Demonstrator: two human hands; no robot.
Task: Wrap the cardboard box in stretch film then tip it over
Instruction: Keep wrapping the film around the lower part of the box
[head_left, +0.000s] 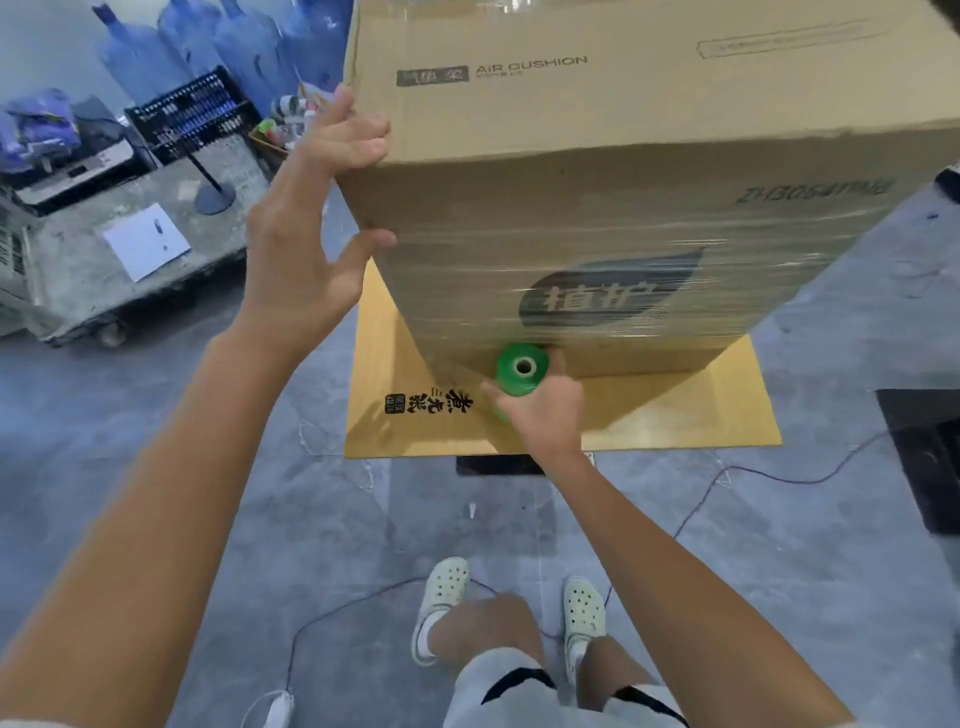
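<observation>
Grey floor (156, 467); concrete cart (130, 249); blue jugs (228, 47)

- The grey floor (311, 519) carries all items.
- A flat cardboard sheet (675, 415) lies on the floor; the cardboard box (597, 182) stands on the sheet.
- A black mat (924, 457) lies to the right, apart from the sheet.
- A thin cable (769, 474) runs across the floor.
- A wheeled cart (130, 270) stands at the left.

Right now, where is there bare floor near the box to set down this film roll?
Bare grey floor lies between the flat cardboard sheet and your shoes, and left between sheet and cart. The sheet's front strip is bare too. Crowded: cable and black mat at right.
</observation>
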